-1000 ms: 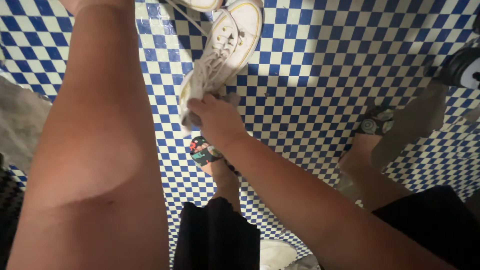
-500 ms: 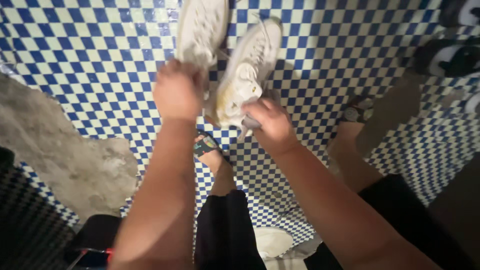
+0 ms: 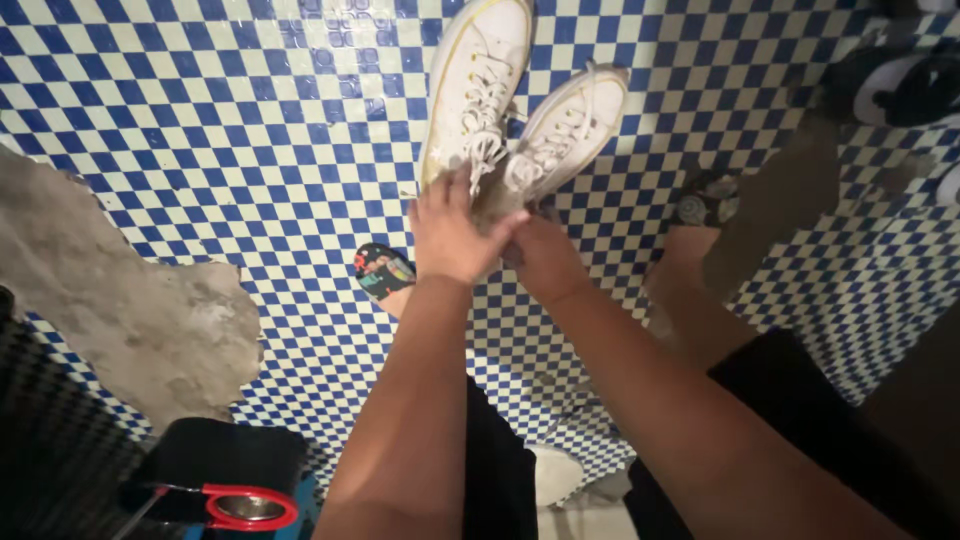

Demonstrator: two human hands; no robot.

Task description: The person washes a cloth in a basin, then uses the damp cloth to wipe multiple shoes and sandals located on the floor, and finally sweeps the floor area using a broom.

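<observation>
Both hands meet at the heels of a pair of white sneakers held out over the floor: the left hand [image 3: 447, 235] is closed around the heel of the left sneaker [image 3: 476, 90], and the right hand [image 3: 540, 255] grips the heel of the right sneaker [image 3: 565, 128], partly hidden behind the left. The shoes touch at the heels and fan apart toward the toes, laces up. Beneath them spreads a floor of small blue and white checkered tiles [image 3: 250, 120], glossy under the light. At left a large patch of bare grey concrete [image 3: 130, 300] breaks the tiling. Patterned sandals [image 3: 382, 272] show on the person's feet, and a black container with a red rim [image 3: 225, 485] sits at lower left.
</observation>
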